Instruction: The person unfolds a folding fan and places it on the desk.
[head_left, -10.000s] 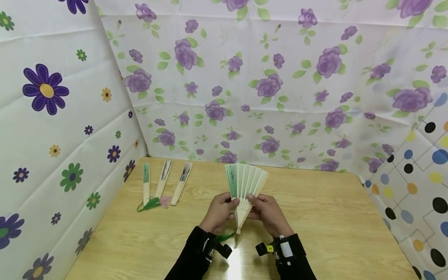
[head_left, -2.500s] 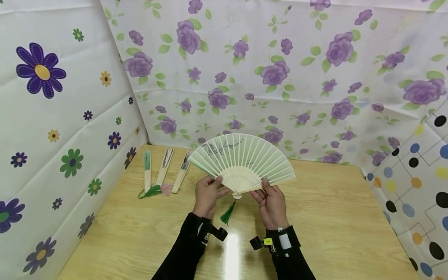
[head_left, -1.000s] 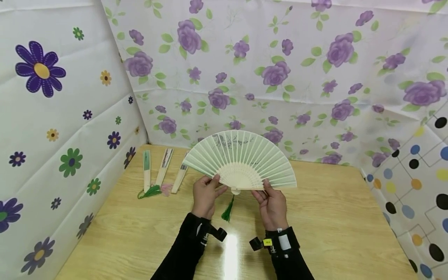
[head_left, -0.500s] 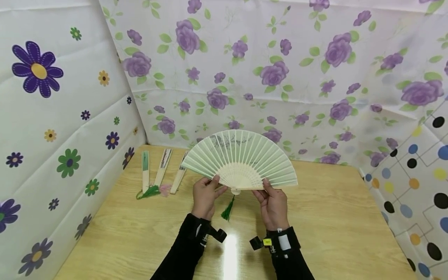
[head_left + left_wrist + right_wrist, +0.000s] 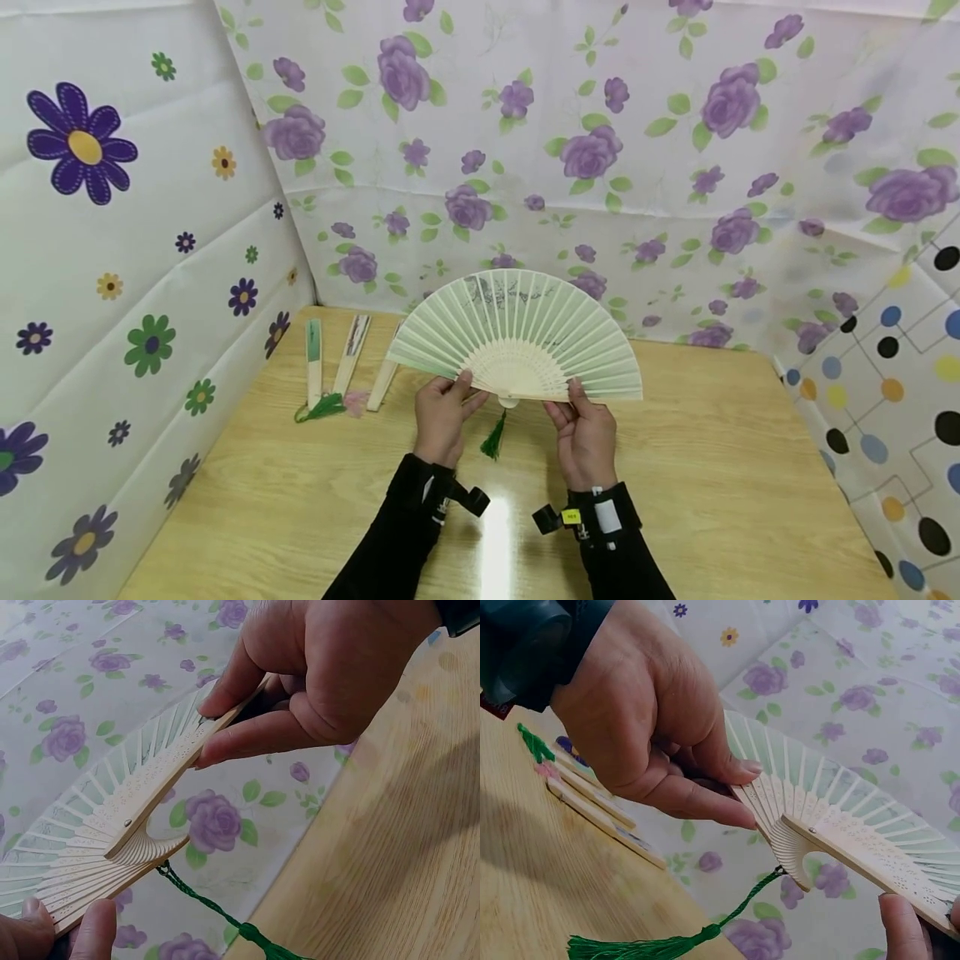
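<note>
A pale green folding fan (image 5: 517,321) with a dark branch print is spread into a wide half circle above the table. My left hand (image 5: 441,417) pinches its left end stick between thumb and fingers. At the other end stick, my right hand (image 5: 587,437) has the same kind of hold, thumb on the near face. A green tassel (image 5: 492,437) hangs from the pivot between the hands. Close up in the left wrist view, the left thumb and finger press the guard stick (image 5: 157,799). The right wrist view shows the pierced ribs (image 5: 855,832) fanned out beside the right thumb.
Several folded fans lie at the table's back left: one with a green top (image 5: 313,358), one with a dark print (image 5: 351,354), and one (image 5: 384,383) partly behind the spread fan. Green (image 5: 324,407) and pink tassels (image 5: 356,402) lie by them. Flowered cloth (image 5: 465,167) walls the wooden table (image 5: 712,467).
Ten seconds ago the fan was a narrow wedge; it has since been spread wide, with the hands farther apart. Over the last second it has risen slightly and its right end has widened a little.
</note>
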Available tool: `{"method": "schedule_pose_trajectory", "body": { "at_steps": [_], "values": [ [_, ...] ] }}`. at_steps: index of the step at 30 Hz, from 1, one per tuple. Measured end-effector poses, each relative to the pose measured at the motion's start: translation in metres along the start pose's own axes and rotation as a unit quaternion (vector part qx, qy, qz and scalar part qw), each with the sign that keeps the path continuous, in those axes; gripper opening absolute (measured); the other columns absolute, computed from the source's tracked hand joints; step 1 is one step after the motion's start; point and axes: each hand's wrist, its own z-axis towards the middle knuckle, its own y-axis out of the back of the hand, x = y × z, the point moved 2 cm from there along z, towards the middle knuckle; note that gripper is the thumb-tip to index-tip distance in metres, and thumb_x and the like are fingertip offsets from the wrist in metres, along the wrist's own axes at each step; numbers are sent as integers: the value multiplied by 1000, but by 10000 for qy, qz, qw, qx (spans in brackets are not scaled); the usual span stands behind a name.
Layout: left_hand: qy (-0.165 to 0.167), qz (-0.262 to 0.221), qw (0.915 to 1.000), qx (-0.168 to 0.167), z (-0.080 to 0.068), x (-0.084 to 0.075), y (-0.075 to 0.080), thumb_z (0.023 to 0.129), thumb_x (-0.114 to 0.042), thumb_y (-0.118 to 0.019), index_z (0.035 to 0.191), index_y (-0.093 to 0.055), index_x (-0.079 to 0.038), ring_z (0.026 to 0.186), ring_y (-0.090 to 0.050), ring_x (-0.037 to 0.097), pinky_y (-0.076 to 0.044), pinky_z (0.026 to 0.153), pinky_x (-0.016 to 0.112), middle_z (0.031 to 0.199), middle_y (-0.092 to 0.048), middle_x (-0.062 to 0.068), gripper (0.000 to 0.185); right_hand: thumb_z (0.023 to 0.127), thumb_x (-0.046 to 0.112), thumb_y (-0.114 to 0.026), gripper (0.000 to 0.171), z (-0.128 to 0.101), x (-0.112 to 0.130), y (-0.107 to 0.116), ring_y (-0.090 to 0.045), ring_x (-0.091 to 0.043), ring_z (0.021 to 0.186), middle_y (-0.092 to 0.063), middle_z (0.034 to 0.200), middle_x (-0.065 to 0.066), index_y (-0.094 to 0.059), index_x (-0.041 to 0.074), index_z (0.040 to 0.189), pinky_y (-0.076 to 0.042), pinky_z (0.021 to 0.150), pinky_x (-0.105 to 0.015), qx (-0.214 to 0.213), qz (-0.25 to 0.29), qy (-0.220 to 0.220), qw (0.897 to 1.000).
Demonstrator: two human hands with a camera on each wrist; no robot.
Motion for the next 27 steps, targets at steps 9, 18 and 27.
{"method": "schedule_pose_trajectory", "body": {
  "at_steps": [9, 18, 27],
  "values": [
    [-76, -392, 9992, -15, -2, 7, -25, 118, -4, -60, 125, -66, 17, 96, -77, 14, -73, 101, 34, 110, -68, 10, 22, 120, 24, -60, 29, -3, 11, 8, -87, -15, 102, -86, 120, -6, -77, 6, 134, -70, 96, -25, 81, 118, 464, 9988],
    [353, -347, 9981, 356, 2, 24, -47, 121, -9, -55, 138, -65, 15, 98, -78, 16, -71, 106, 33, 109, -70, 9, 31, 117, 24, -64, 30, 3, 34, 24, -87, -14, 96, -87, 112, -7, -84, 2, 118, -71, 94, -25, -444, 75, 324, 9985],
    [1018, 875, 9831, 1248, 39, 72, -136, 119, -12, -62, 128, -69, 10, 92, -84, 22, -75, 97, 43, 104, -78, 20, 25, 116, 27, -66, 25, 23, 89, 101, -85, -20, 88, -83, 103, -8, -73, 6, 127, -75, 93, -36, -1317, 426, 380, 9896]
  ]
}}
